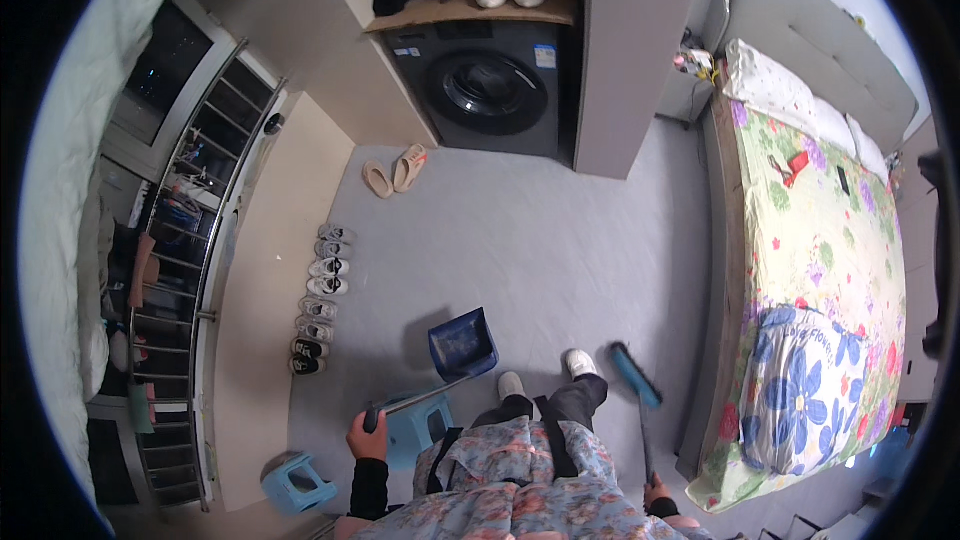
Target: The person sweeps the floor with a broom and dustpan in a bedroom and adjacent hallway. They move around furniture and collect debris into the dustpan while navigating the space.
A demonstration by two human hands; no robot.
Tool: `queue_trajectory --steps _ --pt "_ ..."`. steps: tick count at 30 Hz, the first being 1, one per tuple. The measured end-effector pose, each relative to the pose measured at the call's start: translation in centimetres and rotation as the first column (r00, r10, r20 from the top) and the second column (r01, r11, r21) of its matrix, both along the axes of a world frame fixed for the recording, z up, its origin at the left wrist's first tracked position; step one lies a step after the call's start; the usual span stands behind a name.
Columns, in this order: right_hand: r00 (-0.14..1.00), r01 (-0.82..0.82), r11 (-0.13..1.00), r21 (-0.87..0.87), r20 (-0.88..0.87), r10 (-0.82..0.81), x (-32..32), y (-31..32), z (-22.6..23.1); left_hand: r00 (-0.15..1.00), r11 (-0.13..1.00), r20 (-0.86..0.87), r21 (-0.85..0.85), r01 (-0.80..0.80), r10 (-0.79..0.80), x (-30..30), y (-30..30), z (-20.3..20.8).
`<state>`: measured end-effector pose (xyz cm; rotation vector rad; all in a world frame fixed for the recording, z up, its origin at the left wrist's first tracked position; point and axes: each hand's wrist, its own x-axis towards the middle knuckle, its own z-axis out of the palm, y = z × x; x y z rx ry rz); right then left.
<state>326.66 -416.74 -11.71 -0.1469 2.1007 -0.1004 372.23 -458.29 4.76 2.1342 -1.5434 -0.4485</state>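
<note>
While the left hand point(369, 438) wraps its grip round the handle of a dark blue dustpan point(462, 343), the right hand point(657, 492) has its grip closed on the stick of a blue broom point(634, 377). The dustpan is left of the person's white shoes point(579, 364) (whether it touches the floor point(520, 230), I cannot tell), and the broom's head is right of them, towards the bed point(790, 235). Two blue stools point(405, 435) stand near left, pairs of shoes point(328, 267) line the left wall point(265, 270), and a washing machine point(487, 92) sits at the far side.
</note>
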Motion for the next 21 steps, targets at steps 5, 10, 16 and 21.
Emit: queue_trajectory --steps 5,10,16,21 --pt "0.997 0.022 0.995 -0.098 0.074 -0.015 3.5 -1.3 -0.9 0.999 0.998 -0.015 -0.051 -0.046 0.046 3.0 0.1 -0.7" --pt "0.998 -0.065 0.986 -0.156 -0.002 0.066 2.0 -7.2 1.1 0.977 0.986 -0.138 -0.029 -0.165 0.16 4.6 -0.5 -1.7" --pt "0.983 -0.148 0.955 -0.256 -0.146 0.114 0.4 -19.6 5.5 0.964 0.97 -0.124 -0.029 -0.242 0.236 5.3 -1.8 -3.4" --pt "0.993 0.022 0.935 -0.354 -0.1 -0.061 -4.1 -32.7 3.9 0.926 0.943 -0.197 -0.021 -0.331 0.321 4.1 -5.1 -5.9"
